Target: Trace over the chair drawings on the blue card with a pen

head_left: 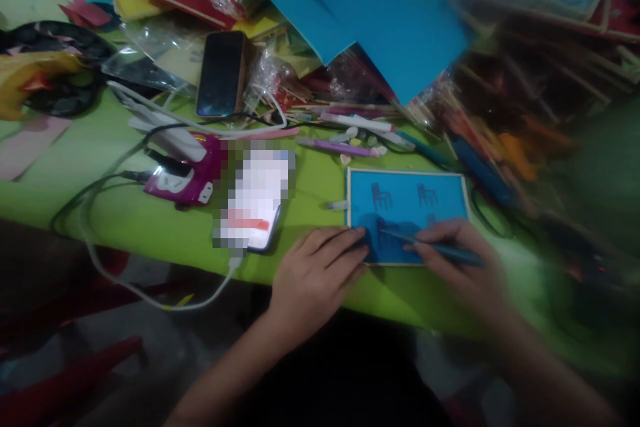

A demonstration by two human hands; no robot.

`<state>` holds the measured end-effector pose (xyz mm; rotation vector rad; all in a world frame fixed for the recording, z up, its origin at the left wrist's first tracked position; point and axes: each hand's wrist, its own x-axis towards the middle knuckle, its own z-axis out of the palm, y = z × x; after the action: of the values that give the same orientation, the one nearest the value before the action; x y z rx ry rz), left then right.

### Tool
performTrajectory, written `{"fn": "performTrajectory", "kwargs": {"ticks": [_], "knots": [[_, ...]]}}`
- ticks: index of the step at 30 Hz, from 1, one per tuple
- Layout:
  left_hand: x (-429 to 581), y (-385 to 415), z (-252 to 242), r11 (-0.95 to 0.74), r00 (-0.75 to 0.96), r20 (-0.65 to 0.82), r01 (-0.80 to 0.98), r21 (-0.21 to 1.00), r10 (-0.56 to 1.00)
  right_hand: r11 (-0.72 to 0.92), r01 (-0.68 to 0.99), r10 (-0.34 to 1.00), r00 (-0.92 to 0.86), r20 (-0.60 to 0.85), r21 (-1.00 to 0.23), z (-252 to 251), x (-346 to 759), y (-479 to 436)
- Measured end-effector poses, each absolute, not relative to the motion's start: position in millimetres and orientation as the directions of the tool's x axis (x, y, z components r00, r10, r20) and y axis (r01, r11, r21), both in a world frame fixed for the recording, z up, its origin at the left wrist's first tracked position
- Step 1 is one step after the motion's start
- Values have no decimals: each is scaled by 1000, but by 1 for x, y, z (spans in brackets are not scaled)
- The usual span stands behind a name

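Note:
A blue panel [407,177] edged with pale thin strips lies on the green tabletop. Dark chair drawings [383,196] show on its upper half, and part of another shows lower left. My left hand [317,273] rests flat with fingers stretched out over the panel's lower left corner. In my right hand [465,267] is a teal pen [450,251], pinched between thumb and fingers. Its tip is at the lower left drawing. Part of the panel's lower right is hidden by this hand. A small clear and white pen cap [337,205] sits against the panel's left edge.
Left of the panel is a lit phone [260,200] with a white cable [200,305] hanging past the table edge. Beside it stands a purple power strip [187,180]. Farther back lie a dark phone [220,73], markers [357,122], blue sheets [350,0] and several loose sticks.

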<state>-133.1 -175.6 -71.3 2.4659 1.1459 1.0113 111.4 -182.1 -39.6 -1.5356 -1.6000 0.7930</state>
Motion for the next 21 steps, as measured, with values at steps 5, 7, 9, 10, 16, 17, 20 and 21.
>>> {"fn": "performTrajectory", "kwargs": {"ticks": [5, 7, 9, 10, 16, 17, 20, 21], "knots": [[-134, -176, -72, -662, 452, 489, 578, 477, 746, 63, 518, 996, 17, 84, -853, -44, 113, -184], [-134, -176, -73, -663, 454, 488, 580, 474, 746, 41, 490, 997, 32, 65, -871, -44, 114, -184], [-134, -177, -73, -662, 455, 486, 581, 473, 746, -6, 426, 996, 83, 32, -905, -43, 115, -185], [-135, -177, -73, -662, 456, 484, 580, 474, 747, -34, 382, 993, 118, 12, -923, -42, 116, -185], [-135, -176, -73, -667, 465, 481, 576, 473, 743, 3, 66, 941, 337, 25, -998, -39, 122, -182], [-135, -177, -73, -668, 468, 480, 577, 470, 742, 38, 44, 929, 367, 52, -998, -38, 122, -181], [-135, -177, -73, -671, 475, 477, 578, 464, 739, 105, 39, 889, 445, 111, -994, -34, 124, -177], [-135, -176, -73, -673, 475, 479, 578, 462, 738, 115, 43, 875, 469, 122, -992, -33, 125, -176]]}}
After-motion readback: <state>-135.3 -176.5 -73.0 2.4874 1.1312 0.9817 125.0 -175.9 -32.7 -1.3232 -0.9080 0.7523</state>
